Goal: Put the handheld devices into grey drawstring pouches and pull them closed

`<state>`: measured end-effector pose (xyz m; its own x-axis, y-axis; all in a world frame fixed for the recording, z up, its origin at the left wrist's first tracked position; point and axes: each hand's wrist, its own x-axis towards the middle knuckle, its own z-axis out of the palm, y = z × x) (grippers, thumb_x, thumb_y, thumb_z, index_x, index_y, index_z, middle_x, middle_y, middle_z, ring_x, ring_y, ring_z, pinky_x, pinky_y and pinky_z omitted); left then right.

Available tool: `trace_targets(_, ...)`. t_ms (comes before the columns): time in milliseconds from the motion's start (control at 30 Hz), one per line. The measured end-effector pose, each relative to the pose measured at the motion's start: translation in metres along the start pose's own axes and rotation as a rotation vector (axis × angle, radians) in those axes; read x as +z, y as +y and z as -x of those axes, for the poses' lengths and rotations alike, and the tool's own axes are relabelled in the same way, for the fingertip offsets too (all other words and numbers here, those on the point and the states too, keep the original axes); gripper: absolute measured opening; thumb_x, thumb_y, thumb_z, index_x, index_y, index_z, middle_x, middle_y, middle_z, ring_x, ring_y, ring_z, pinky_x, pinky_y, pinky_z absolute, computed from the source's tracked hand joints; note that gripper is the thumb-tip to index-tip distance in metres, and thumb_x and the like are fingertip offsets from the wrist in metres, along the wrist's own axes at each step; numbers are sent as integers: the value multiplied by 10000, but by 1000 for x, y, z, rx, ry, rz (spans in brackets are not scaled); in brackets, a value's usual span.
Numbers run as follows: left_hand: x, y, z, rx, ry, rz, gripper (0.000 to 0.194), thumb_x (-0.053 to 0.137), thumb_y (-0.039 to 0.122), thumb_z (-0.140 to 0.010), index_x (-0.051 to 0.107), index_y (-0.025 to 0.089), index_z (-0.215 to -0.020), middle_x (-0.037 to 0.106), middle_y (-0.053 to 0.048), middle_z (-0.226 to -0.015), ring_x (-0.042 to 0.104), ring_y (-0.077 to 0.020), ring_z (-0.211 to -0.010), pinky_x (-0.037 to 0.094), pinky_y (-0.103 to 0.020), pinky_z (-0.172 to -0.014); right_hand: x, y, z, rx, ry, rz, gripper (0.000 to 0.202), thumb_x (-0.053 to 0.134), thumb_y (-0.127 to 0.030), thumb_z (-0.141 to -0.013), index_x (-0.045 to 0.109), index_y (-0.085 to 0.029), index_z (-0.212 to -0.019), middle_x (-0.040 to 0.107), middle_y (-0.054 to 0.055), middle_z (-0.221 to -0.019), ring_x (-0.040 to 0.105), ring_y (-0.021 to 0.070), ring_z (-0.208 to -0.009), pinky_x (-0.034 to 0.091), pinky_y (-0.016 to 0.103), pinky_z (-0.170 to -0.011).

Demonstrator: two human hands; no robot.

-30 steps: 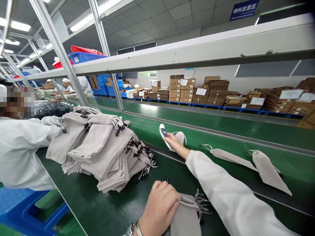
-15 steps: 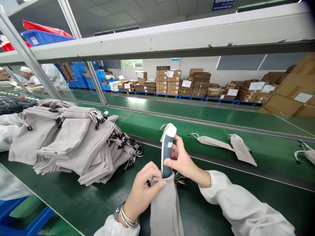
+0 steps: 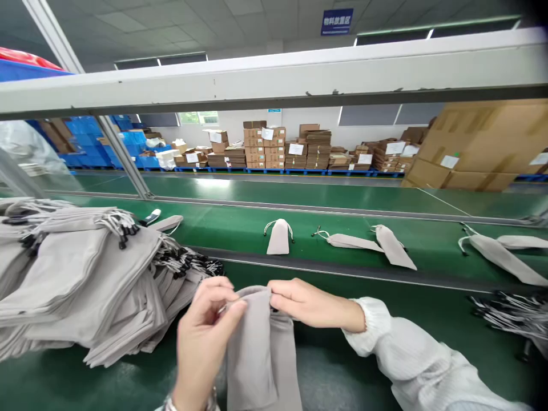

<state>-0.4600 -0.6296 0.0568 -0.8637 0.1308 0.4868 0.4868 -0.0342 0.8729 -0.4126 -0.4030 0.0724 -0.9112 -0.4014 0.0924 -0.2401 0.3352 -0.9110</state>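
Observation:
A grey drawstring pouch hangs upright in front of me, its mouth uppermost. At the left edge of that mouth, my left hand pinches the cloth between thumb and fingers. My right hand grips the right edge of the mouth, its fingers pressed together and the thumb hidden. Whatever is inside the pouch is out of sight. More grey cloth lies behind and to the right of it. A big pile of flat grey drawstring pouches, with white cords and black cord ends, is left of my hands.
Beyond my hands, on the green conveyor belt, lie a small upright-looking pouch and several slim pouches. A blue-and-white device is near the pile. Bundled cords lie at right. A white beam crosses overhead.
The dark blue-and-white device at the pouch's mouth is no longer visible. My right hand has moved down from the device onto the pouch's edge. The view has swung right.

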Motion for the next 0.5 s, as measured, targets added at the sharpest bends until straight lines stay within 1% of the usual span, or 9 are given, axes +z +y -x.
trace_targets(67, -11, 0, -7, -71, 151, 117, 149, 784, 274, -794, 651, 206, -802, 595, -17, -933, 512, -105, -685, 400, -193, -537, -9, 2, 8, 1, -30, -135, 346, 484, -460, -1019, 588, -170, -861, 452, -42, -679, 360, 93, -567, 275, 231, -528)
trace_targets(133, -19, 0, -14, -144, 279, 226, 177, 781, 300, -808, 636, 205, -844, 581, 4, -888, 423, -64, -572, 349, -166, -465, -16, 7, 13, -2, -11, -286, 378, 511, -498, -1003, 591, -161, -852, 421, -52, -646, 315, 83, -538, 235, 226, -505)
trace_targets(167, -20, 1, -16, -169, 301, 262, 191, 784, 309, -807, 634, 201, -857, 576, 6, -882, 406, -57, -559, 345, -156, -455, -18, 9, 13, -7, 18, -340, 385, 522, -509, -995, 593, -159, -851, 389, -62, -618, 290, 80, -525, 225, 225, -501)
trace_targets(233, -19, 2, -17, -183, 290, 301, 218, 801, 311, -789, 635, 190, -861, 576, -2, -897, 412, -56, -579, 361, -141, -461, -21, 15, 10, -11, 99, -357, 382, 526, -502, -992, 621, -155, -863, 347, -76, -580, 282, 81, -513, 244, 223, -507)
trace_targets(267, -17, 4, -17, -181, 279, 315, 227, 809, 307, -777, 637, 188, -865, 580, -8, -908, 412, -58, -590, 363, -135, -461, -22, 18, 8, -5, 132, -313, 367, 529, -482, -991, 650, -153, -885, 375, -69, -582, 319, 85, -517, 276, 224, -519)
trace_targets(300, -14, 5, -16, -176, 269, 327, 231, 813, 301, -771, 638, 188, -871, 582, -12, -915, 411, -60, -599, 359, -129, -458, -23, 20, 5, 1, 159, -245, 344, 536, -453, -988, 681, -151, -907, 445, -49, -610, 385, 91, -538, 322, 228, -543)
trace_targets(367, -10, 10, -15, -154, 249, 344, 224, 811, 283, -767, 634, 190, -868, 577, -13, -903, 407, -64, -608, 349, -124, -453, -26, 23, 0, 5, 196, -94, 280, 563, -378, -967, 734, -158, -940, 603, 14, -766, 527, 119, -649, 409, 246, -617)
trace_targets(433, -6, 15, -14, -120, 222, 350, 205, 800, 267, -775, 629, 191, -856, 565, -11, -879, 416, -72, -617, 351, -129, -458, -28, 25, -2, 2, 218, 13, 231, 585, -321, -941, 764, -174, -941, 666, 53, -918, 593, 144, -739, 452, 262, -664)
trace_targets(500, -4, 22, -15, -78, 191, 355, 183, 785, 255, -790, 626, 192, -853, 553, -12, -868, 431, -79, -626, 366, -140, -473, -29, 25, -2, 1, 237, 88, 197, 596, -275, -924, 772, -193, -958, 691, 52, -951, 620, 156, -774, 469, 270, -681)
